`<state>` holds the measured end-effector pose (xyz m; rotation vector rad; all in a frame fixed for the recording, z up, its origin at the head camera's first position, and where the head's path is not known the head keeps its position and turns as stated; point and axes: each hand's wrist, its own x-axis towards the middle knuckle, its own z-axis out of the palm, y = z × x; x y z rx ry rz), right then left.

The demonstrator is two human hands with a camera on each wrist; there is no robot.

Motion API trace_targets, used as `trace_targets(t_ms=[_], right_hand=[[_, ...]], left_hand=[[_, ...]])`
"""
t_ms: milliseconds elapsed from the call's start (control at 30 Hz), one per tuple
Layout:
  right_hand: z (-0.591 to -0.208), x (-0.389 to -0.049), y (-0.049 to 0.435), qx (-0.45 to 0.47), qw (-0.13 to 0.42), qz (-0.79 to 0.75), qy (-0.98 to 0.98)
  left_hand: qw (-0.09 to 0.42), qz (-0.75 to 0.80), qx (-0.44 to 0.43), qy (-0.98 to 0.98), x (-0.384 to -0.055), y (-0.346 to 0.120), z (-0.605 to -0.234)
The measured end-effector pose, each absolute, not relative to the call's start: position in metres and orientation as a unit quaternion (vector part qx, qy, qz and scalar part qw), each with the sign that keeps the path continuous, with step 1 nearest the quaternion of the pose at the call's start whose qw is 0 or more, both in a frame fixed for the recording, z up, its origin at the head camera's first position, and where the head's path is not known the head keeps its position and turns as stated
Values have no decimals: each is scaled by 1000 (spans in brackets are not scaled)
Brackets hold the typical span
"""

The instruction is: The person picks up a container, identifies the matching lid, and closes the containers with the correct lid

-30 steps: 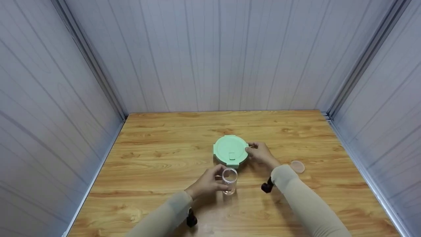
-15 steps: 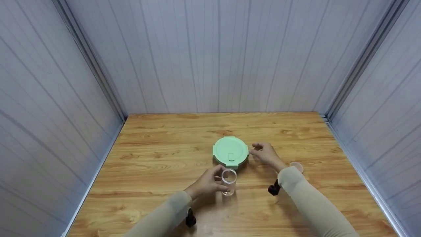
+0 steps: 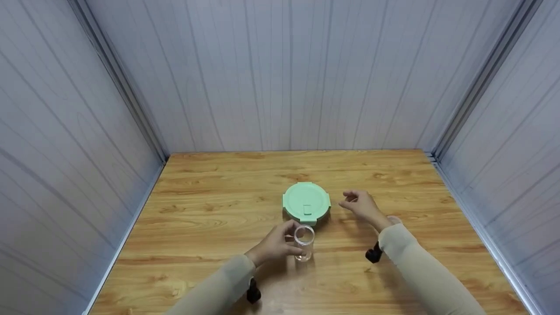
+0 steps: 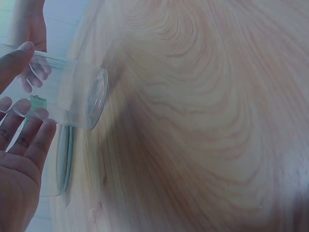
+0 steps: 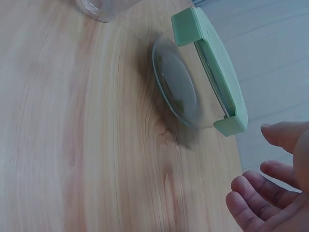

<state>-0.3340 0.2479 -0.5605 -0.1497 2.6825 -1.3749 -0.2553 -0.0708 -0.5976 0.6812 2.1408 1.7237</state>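
My left hand point(image 3: 276, 243) grips a clear, topless cylindrical jar point(image 3: 305, 243), thumb on one side and fingers on the other. In the left wrist view the jar point(image 4: 72, 94) stands close over the wood, its base near the surface. Just beyond it sits a round glass food container with a mint-green clip lid point(image 3: 306, 201); the right wrist view shows its glass bowl point(image 5: 176, 82) below the lid point(image 5: 222, 72). To the right of the container, my right hand point(image 3: 361, 205) is apart from it, fingers loosely bent and holding nothing.
A small round translucent disc point(image 3: 394, 220) lies on the wooden table point(image 3: 210, 210), partly hidden behind my right wrist. Pale panel walls point(image 3: 271, 78) enclose the table at the back and both sides.
My right hand has let go of the container's right edge and moved away to the right. The left hand and jar have stayed nearly in place.
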Motion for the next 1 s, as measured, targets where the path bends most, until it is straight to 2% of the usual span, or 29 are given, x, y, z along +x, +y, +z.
trace_targets(t_ms=[533,1000], right_hand=[[-556,-324,270,-55,42,-441,895],[-561,-315,299,-36,45,-454,889]], left_hand=[[144,600,247,747,-255,-70,-601],[142,575,263,761,-252,-75,-603]])
